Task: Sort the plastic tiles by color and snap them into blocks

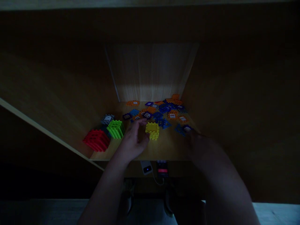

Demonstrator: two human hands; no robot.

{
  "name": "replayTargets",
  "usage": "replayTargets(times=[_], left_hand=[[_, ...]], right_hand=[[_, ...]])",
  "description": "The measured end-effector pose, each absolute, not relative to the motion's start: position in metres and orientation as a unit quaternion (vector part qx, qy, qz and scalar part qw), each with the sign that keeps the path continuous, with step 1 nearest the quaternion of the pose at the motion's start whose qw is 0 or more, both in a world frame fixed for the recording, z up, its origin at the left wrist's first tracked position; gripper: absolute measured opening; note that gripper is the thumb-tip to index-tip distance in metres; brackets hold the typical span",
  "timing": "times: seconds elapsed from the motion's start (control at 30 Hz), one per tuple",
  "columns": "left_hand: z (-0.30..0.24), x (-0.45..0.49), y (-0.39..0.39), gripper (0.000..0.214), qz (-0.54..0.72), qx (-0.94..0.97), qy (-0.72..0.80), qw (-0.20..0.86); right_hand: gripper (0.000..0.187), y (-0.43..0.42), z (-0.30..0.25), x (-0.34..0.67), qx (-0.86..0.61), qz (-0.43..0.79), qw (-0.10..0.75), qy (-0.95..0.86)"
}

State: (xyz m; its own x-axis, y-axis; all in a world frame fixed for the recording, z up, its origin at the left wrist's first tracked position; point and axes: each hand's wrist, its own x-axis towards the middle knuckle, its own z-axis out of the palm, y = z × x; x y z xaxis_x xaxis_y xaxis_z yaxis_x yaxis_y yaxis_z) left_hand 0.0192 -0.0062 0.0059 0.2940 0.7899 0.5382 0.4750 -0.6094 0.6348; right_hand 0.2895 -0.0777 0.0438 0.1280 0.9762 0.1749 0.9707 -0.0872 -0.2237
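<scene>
Yellow interlocking plastic tiles [152, 127] form a small stack near the middle of the wooden shelf. My left hand [134, 139] is curled against the left side of this stack, thumb at its front and a finger by its back corner. On the right, my right hand [197, 143] reaches down to a dark purple tile with a white window piece [187, 128]; shadow and blur hide its fingers. Beside that tile lies a blue tile [179, 129]. A stack of bright green tiles [115, 129] stands left of my left hand, with red stacked tiles [97, 140] farther left.
Loose orange tiles [172, 115] and blue tiles [165, 108] lie scattered toward the back panel [150, 72]. Cabinet walls close in both sides. A grey tile [107, 118] sits behind the green stack. Below the shelf edge are a power bank [146, 167] and a cabled phone [162, 168].
</scene>
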Motion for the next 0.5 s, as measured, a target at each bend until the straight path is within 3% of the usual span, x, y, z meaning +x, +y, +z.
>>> replayTargets(times=[0.1, 0.37, 0.5], left_hand=[[0.006, 0.019, -0.006, 0.051, 0.434, 0.783, 0.409, 0.177], [0.008, 0.020, -0.006, 0.048, 0.437, 0.782, 0.408, 0.176], [0.008, 0.020, -0.007, 0.047, 0.439, 0.781, 0.407, 0.181]], right_hand=[[0.026, -0.068, 0.042, 0.275, -0.733, 0.002, 0.086, -0.674], [0.040, -0.048, 0.025, 0.261, -0.638, -0.024, 0.158, -0.753], [0.035, -0.064, 0.044, 0.276, -0.721, -0.077, 0.090, -0.683]])
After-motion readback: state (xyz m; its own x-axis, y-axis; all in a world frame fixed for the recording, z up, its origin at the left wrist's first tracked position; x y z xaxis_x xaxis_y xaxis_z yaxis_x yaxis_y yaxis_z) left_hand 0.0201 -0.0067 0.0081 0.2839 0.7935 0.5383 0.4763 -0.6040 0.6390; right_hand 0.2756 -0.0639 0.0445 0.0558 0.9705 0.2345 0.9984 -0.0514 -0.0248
